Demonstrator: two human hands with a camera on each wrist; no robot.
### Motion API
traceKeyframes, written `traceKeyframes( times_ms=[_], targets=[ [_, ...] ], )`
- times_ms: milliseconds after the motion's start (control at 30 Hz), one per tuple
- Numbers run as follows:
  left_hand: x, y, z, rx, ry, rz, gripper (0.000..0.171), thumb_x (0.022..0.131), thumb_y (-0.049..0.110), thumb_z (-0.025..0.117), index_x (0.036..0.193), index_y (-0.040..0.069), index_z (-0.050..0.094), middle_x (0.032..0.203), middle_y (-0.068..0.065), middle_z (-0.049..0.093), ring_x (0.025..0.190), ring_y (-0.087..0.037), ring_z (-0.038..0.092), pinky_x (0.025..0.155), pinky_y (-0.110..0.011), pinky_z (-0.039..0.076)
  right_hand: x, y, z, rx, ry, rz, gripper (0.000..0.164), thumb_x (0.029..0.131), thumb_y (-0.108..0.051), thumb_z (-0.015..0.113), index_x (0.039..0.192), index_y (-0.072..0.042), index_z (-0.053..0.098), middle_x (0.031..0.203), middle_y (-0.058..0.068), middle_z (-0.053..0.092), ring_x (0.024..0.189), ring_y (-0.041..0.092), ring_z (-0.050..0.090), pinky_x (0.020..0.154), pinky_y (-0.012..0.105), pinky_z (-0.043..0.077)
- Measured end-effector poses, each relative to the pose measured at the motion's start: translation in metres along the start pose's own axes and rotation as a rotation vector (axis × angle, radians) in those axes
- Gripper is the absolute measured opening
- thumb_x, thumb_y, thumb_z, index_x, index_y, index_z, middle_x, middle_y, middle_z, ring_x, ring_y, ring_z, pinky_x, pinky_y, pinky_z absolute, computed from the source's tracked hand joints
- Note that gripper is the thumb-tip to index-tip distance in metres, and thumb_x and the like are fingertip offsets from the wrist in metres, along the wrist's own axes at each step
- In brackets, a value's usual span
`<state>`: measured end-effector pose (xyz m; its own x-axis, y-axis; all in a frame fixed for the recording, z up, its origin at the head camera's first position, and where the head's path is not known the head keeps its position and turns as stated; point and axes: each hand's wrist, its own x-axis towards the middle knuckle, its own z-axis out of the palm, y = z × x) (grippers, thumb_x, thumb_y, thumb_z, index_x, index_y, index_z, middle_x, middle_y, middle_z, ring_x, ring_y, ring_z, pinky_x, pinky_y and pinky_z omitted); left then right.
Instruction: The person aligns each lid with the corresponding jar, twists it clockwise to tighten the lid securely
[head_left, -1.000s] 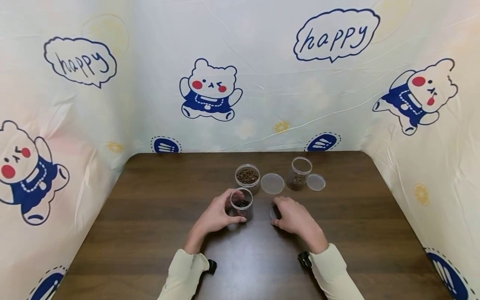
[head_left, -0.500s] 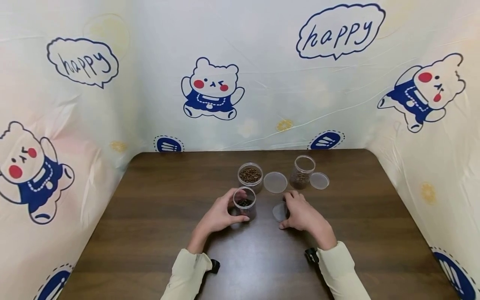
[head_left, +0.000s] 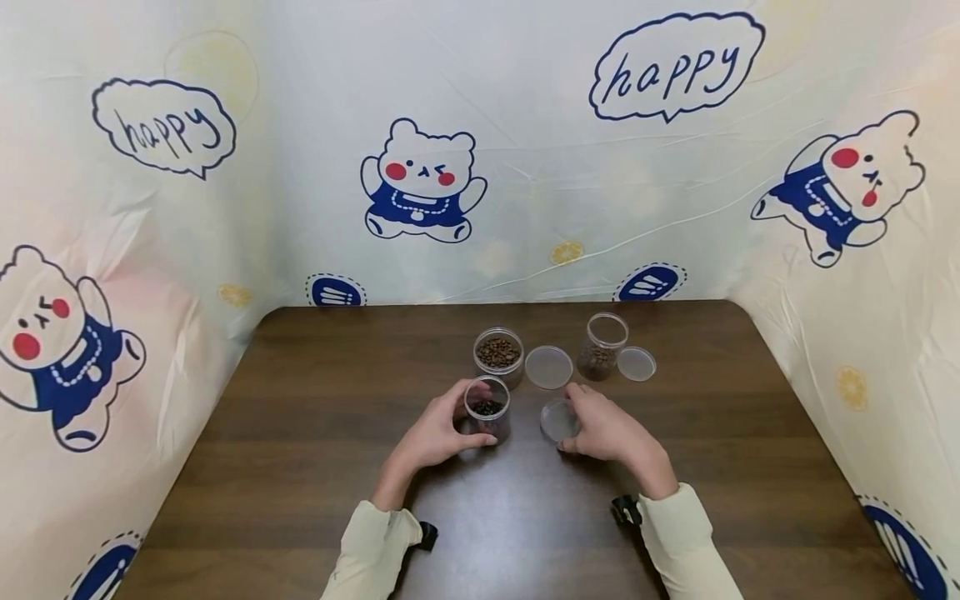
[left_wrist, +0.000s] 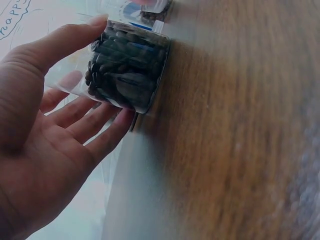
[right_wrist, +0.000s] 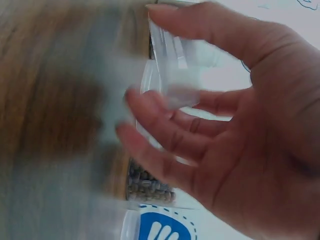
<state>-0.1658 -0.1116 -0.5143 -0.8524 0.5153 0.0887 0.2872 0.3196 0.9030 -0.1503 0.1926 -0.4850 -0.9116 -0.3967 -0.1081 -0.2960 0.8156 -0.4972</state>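
Observation:
My left hand (head_left: 437, 432) grips a clear jar (head_left: 489, 427), thumb on the near side and fingers round the far side. The jar has no lid on it, and glossy dark beans (left_wrist: 127, 67) fill its lower part. To its right, my right hand (head_left: 607, 427) holds a clear round lid (head_left: 557, 421) by the edge between thumb and fingers. In the right wrist view that lid (right_wrist: 175, 60) spans the space from thumb to fingers, close over the table.
Behind the left hand's jar stands an uncovered jar (head_left: 498, 353) of brown coffee beans. Another open jar (head_left: 598, 358), part-filled with beans, stands at the back right. Two more round lids lie flat: one lid (head_left: 548, 367) between these jars, one lid (head_left: 637, 364) at the far right.
My right hand has shifted slightly right, and more of the lid it holds now shows. The left hand stays on its jar. The head view has shifted slightly.

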Motion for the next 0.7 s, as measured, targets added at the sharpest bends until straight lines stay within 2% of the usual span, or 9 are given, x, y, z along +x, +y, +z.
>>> traceKeyframes(
  times_ms=[133,267,367,500,700],
  targets=[
    [0.0001,-0.0011,0.0002,0.002,0.007,0.008,0.08,0.083,0.016,0.092,0.148,0.004,0.049,0.145,-0.017,0.062,0.13,-0.03,0.065,0.111,-0.05,0.051,0.0006,0.0004,-0.0025,0.013,0.004,-0.031,0.069,0.078,-0.015,0.087,0.136,0.004,0.054,0.125,0.018,0.063,0.111,0.031,0.063,0.097,0.05,0.054],
    [-0.0001,-0.0011,0.0003,0.004,0.007,0.008,0.08,0.082,0.015,0.092,0.149,0.004,0.048,0.145,-0.016,0.061,0.13,-0.029,0.065,0.111,-0.049,0.051,0.0024,0.0001,-0.0013,0.021,0.017,-0.053,0.068,0.079,-0.012,0.085,0.137,0.006,0.053,0.125,0.02,0.064,0.112,0.031,0.063,0.099,0.049,0.054],
    [-0.0002,-0.0007,-0.0002,0.009,0.008,0.004,0.081,0.082,0.014,0.092,0.149,0.004,0.048,0.145,-0.015,0.061,0.13,-0.029,0.065,0.11,-0.047,0.052,0.0038,-0.0001,-0.0008,0.037,0.025,-0.055,0.064,0.078,-0.009,0.084,0.133,0.007,0.055,0.111,0.014,0.065,0.098,0.023,0.063,0.089,0.04,0.055],
    [0.0002,-0.0002,-0.0008,0.015,0.01,-0.002,0.081,0.082,0.015,0.092,0.15,0.005,0.048,0.145,-0.013,0.061,0.13,-0.027,0.065,0.11,-0.045,0.053,0.0044,-0.0003,-0.001,0.075,0.03,-0.062,0.059,0.076,-0.004,0.083,0.127,0.006,0.056,0.092,0.005,0.06,0.08,0.015,0.055,0.073,0.029,0.049],
    [-0.0039,-0.0011,-0.0001,0.036,0.0,-0.02,0.078,0.084,0.02,0.091,0.149,0.007,0.049,0.146,-0.01,0.061,0.129,-0.025,0.066,0.11,-0.043,0.053,-0.0006,0.0001,0.0029,0.097,0.035,-0.021,0.06,0.077,-0.011,0.086,0.127,0.002,0.055,0.107,0.011,0.056,0.089,0.018,0.053,0.082,0.035,0.049]
  ],
)
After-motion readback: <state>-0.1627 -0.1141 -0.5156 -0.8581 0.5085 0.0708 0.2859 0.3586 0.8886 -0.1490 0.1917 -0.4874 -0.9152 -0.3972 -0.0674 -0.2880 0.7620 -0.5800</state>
